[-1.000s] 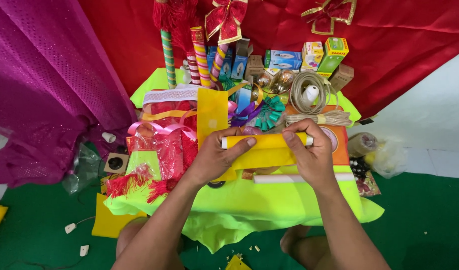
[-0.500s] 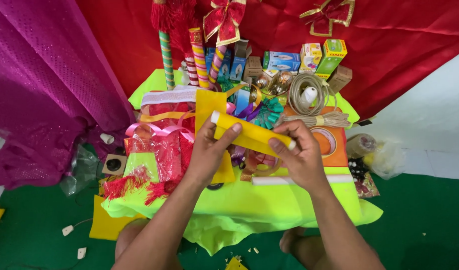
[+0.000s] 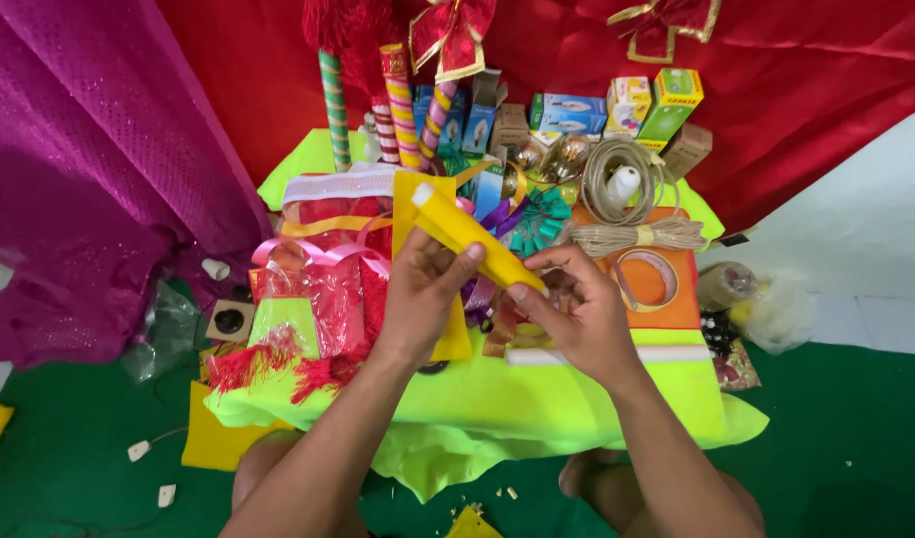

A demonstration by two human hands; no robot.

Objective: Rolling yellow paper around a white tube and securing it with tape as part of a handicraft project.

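Both of my hands hold a rolled yellow felt tube (image 3: 464, 231) above a low table draped in a neon yellow-green cloth (image 3: 537, 418). The tube slants, its white far end up and to the left. My left hand (image 3: 423, 289) grips its middle from below. My right hand (image 3: 575, 304) pinches its lower right end. Under the tube lie a flat yellow felt sheet (image 3: 410, 199), ribbon bows (image 3: 537, 221) and a red and pink wrapped bundle (image 3: 323, 284).
Striped sticks (image 3: 400, 105), small boxes (image 3: 567, 112), a coil of cord (image 3: 622, 184), a tape roll (image 3: 645, 279) and an orange sheet crowd the table's back and right. Red cloth hangs behind, purple cloth at left. My bare feet rest on green floor.
The yellow tube went from level to slanted, its left end rising toward the back. My left hand moved up along it and my right hand shifted left to the lower end.
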